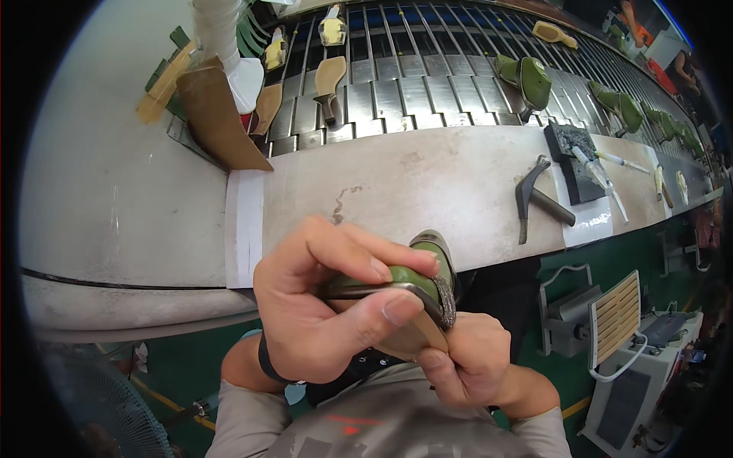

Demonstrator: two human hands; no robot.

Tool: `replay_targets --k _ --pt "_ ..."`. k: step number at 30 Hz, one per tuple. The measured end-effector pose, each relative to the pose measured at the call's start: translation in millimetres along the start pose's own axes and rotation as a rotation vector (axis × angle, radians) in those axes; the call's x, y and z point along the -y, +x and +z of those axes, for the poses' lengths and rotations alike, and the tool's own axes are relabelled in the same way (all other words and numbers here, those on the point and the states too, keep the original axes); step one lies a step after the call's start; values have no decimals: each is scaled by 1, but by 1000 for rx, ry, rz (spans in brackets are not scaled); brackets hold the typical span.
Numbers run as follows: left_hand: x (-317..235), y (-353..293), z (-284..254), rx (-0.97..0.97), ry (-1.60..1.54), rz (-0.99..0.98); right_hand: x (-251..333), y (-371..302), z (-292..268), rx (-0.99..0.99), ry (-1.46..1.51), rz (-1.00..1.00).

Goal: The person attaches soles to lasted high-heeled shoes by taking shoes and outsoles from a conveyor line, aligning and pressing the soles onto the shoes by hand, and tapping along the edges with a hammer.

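One green shoe (pixel 405 276) sat near the bench (pixel 450 175) edge, left hand (pixel 305 313) clamped round it. Right hand (pixel 469 359) closed below braided strip (pixel 446 304); exact pinch unclear.

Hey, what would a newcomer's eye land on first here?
Probably the glossy green shoe-shaped form with a tan sole, gripped at the centre by the left hand, the right hand against it. Beyond the worn white bench, a conveyor of shiny metal slats runs across the top, carrying more green shoe-shaped forms at right. A dark hammer-like tool and white syringes lie on the bench's right side.
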State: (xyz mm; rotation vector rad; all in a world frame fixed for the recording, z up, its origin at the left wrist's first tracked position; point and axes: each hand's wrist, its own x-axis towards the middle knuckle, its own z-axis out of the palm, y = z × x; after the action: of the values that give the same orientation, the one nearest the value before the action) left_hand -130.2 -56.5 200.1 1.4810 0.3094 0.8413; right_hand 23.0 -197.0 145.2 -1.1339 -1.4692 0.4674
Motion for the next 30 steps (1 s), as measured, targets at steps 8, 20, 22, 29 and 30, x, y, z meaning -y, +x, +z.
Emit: replay_targets --k 8,20,22,29,30 --pt "-3 16 -14 -62 181 15 -5 14 2 -30 56 90" --pt "0 52 -11 -111 98 -130 1 42 -17 -24 139 441" --pt "16 77 -15 -32 -265 -101 -8 54 -25 -67 205 511" --pt "56 134 -3 50 -283 -158 -24 51 -50 -37 520 738" --pt "58 137 0 36 -294 -156 -20 47 -51 -23 511 748"
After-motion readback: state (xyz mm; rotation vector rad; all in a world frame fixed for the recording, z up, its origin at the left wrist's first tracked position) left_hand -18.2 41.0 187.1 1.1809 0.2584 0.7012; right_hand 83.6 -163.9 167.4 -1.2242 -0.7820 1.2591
